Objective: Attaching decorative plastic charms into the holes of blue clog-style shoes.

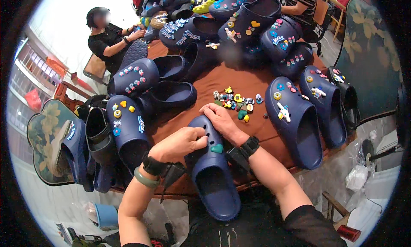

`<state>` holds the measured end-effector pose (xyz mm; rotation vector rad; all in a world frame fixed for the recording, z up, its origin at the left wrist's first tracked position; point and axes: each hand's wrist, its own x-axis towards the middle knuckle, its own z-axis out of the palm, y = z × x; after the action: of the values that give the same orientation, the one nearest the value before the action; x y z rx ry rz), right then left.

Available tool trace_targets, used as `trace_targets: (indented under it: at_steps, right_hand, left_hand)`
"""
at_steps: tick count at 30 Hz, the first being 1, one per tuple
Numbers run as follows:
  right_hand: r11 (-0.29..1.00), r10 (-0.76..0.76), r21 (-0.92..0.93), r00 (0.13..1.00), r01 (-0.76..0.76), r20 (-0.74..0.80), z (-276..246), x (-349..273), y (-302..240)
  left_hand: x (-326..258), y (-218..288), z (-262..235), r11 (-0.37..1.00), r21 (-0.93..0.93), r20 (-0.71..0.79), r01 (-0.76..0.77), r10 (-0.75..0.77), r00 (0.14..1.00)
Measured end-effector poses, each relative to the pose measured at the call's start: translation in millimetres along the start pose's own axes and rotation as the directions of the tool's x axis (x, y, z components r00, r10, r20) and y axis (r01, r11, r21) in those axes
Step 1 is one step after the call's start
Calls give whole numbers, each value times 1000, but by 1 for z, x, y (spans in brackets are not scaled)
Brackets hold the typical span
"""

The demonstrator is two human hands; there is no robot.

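On brown table (239,82): left hand (180,143), right hand (220,120) fingers pinching navy clog (212,170).

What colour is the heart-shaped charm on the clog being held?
Teal green heart charm, on the navy clog; head view.

Bare brown worktop (222,82) lies open beyond the heap of small coloured plastic charms (235,102); navy foam clogs (295,123) wall both sides.
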<state>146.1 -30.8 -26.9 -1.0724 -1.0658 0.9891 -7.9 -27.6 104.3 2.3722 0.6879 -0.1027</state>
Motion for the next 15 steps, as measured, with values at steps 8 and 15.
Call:
trace_targets:
  at_steps: [8, 15]
  right_hand:
    - [956, 56, 292, 977, 7, -205, -10, 2, -16]
    - [974, -172, 25, 805, 226, -568, -63, 13, -34]
  left_hand:
    - [-2, -15, 1, 519, -849, -43, 94, -247, 968]
    - [47, 19, -14, 613, -784, 17, 97, -135, 991]
